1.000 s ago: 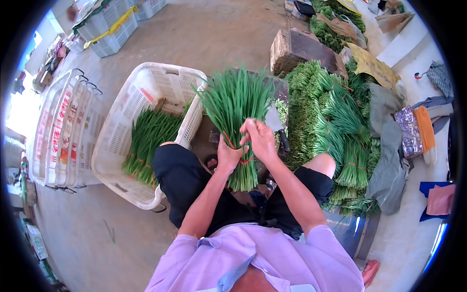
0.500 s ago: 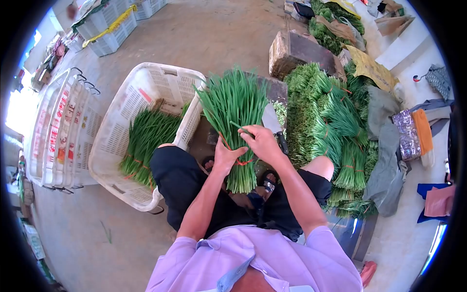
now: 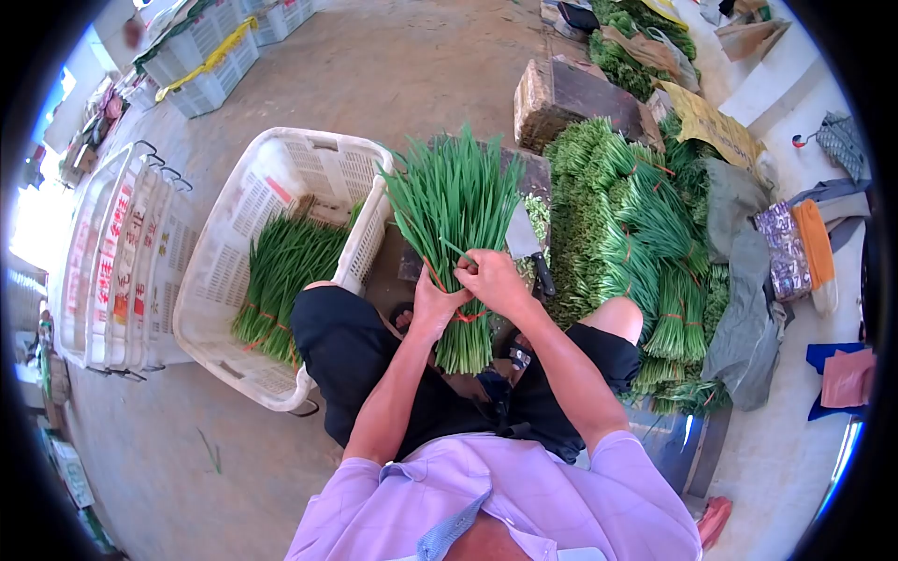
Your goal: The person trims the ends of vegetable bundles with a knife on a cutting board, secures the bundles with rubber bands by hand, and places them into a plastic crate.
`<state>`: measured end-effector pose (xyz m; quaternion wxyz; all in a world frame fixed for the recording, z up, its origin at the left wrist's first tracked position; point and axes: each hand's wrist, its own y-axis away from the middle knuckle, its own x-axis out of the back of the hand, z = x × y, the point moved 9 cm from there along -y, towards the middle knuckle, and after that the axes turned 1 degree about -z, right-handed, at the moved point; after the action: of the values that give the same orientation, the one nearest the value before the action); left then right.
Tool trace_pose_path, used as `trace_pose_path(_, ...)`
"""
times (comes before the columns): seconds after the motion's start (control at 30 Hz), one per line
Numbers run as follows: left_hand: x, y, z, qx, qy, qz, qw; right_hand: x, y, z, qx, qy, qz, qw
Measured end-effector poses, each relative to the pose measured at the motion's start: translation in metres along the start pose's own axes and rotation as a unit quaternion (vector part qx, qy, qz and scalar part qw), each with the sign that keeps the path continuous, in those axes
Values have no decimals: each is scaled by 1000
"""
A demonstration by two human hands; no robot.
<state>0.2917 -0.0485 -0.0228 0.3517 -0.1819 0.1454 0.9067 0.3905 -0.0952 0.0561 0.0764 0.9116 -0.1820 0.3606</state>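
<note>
A thick bunch of green chives (image 3: 454,192) stands between my knees, leaves fanned upward and cut stems pointing down. My left hand (image 3: 437,304) is wrapped round it from the left. An orange tie (image 3: 471,316) circles the stems below my hands, and another orange strand (image 3: 432,271) shows by my left fingers. On the bunch's right side, my right hand (image 3: 498,280) is closed in a pinch on what looks like a single chive leaf (image 3: 453,247). Just right of the bunch lies a cleaver (image 3: 543,274) with a black handle.
To my left stands a white plastic basket (image 3: 217,271) holding tied chives (image 3: 285,271). Stacked white baskets (image 3: 122,266) stand farther left. A large heap of chives (image 3: 599,206) lies to my right, with grey cloth (image 3: 744,337) beside it. Behind is a box-like block (image 3: 580,98).
My right hand has drawn slightly down and left, its fingers now tighter together against the bunch. The view has shifted a little; my left hand keeps its hold.
</note>
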Motion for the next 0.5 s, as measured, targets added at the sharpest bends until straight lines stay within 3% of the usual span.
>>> trace_pose_path(0.03, 0, -1, 1, -1, -1, -1, 1000, 0, 2, 0, 0, -1, 2, 1000)
trace_pose_path(0.07, 3, -1, 0, 6, 9, 8, 1000, -8, 7, 9, -59, -174, -24, 983)
trace_pose_path(0.1, 6, -2, 0, 12, 20, 17, 1000, -18, 13, 12, -115, -341, -51, 932)
trace_pose_path(0.13, 8, -2, 0, 12, 20, 17, 1000, -15, 19, 11, -115, -341, -51, 932)
trace_pose_path(0.2, 13, -4, 4, -9, 20, 30, 999, 8, 29, 2, -75, -656, -14, 751)
trace_pose_path(0.23, 14, -3, 3, -8, 21, 31, 999, 22, 30, 0, -51, -653, 26, 755)
trace_pose_path(0.37, 18, -6, -3, -1, 75, 44, 996, 47, 44, 16, -35, -580, -64, 812)
trace_pose_path(0.4, 22, -6, -5, 8, 89, 62, 994, 33, 52, 16, -35, -411, -185, 892)
trace_pose_path(0.43, 27, -5, -9, 17, 105, 82, 991, 19, 65, 25, -35, -222, -298, 928)
trace_pose_path(0.5, 29, -6, -12, 6, 91, 84, 992, 15, 74, 33, -38, -159, -359, 919)
